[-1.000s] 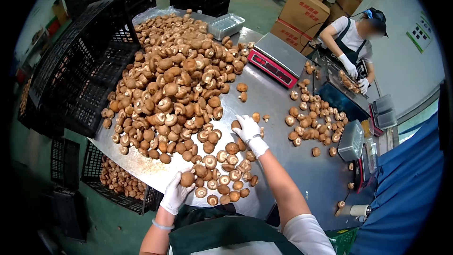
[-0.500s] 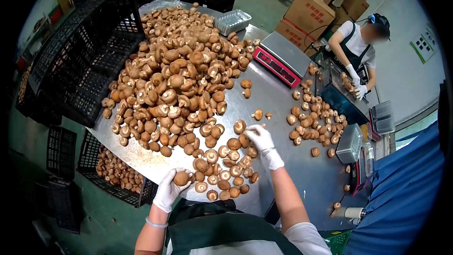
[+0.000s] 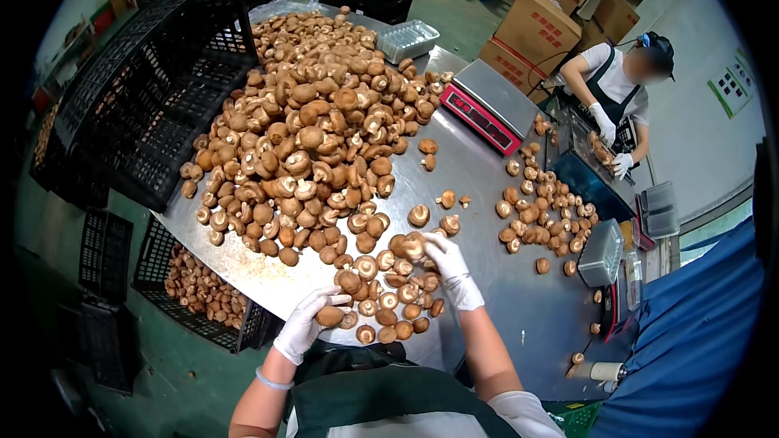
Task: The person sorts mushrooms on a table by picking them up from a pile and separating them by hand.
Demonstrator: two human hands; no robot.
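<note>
My left hand (image 3: pixel 304 324), in a white glove, is closed around a brown shiitake mushroom (image 3: pixel 329 316) near the table's front edge. To its right, my gloved right hand (image 3: pixel 451 268) grips another shiitake mushroom (image 3: pixel 414 246) at its fingertips; this one is slightly blurred. Between and below the hands lies a loose group of shiitake mushrooms (image 3: pixel 388 300), some with pale stems upward. Beyond them rises a large pile of shiitake mushrooms (image 3: pixel 312 138) on the metal table (image 3: pixel 479 316).
Black crates (image 3: pixel 154 89) stand at the left, and a crate of mushrooms (image 3: pixel 203 285) sits below the table edge. A red-edged scale (image 3: pixel 487 105) and a clear plastic tray (image 3: pixel 407 40) are farther back. A co-worker (image 3: pixel 621 89) handles mushrooms at the right.
My right hand has moved slightly toward me and now has a mushroom at its fingertips. The left hand, still holding its mushroom, has shifted a little to the right and turned.
</note>
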